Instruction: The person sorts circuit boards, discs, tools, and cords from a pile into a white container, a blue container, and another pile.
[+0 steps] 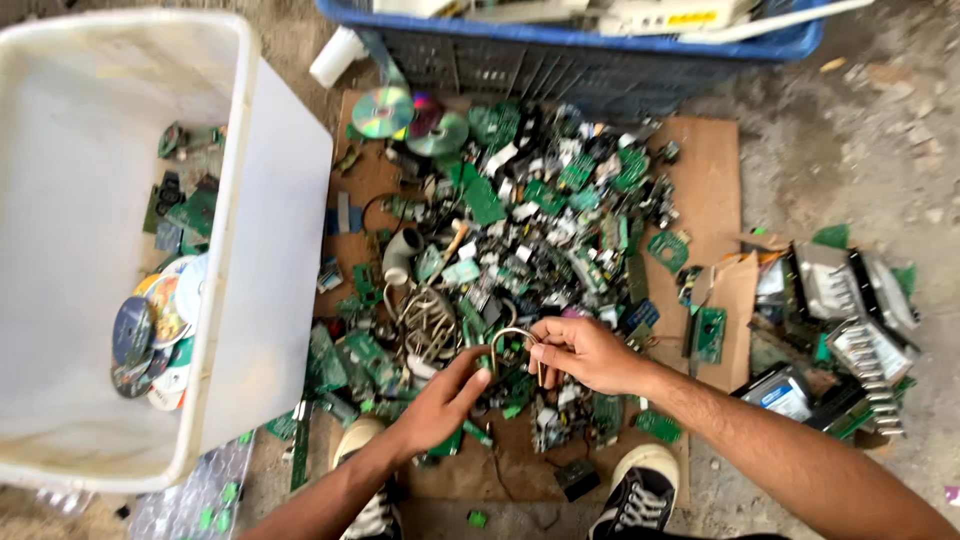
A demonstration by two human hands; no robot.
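Hands meet over a heap of green circuit board scraps (530, 230) on brown cardboard (705, 170): the right hand (585, 352) pinches a thin curved metal loop (512, 338), and the left hand (440, 400) grips its lower end. Shiny discs (385, 110) lie far left, beside a smooth white plastic tub (275, 240).

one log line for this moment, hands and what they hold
left hand: pinching wire loop | right hand: gripping same loop | below: circuit board pile | left: white tub

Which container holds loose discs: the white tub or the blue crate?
The white tub on the left; discs lie inside it. The blue crate holds pale casings instead.
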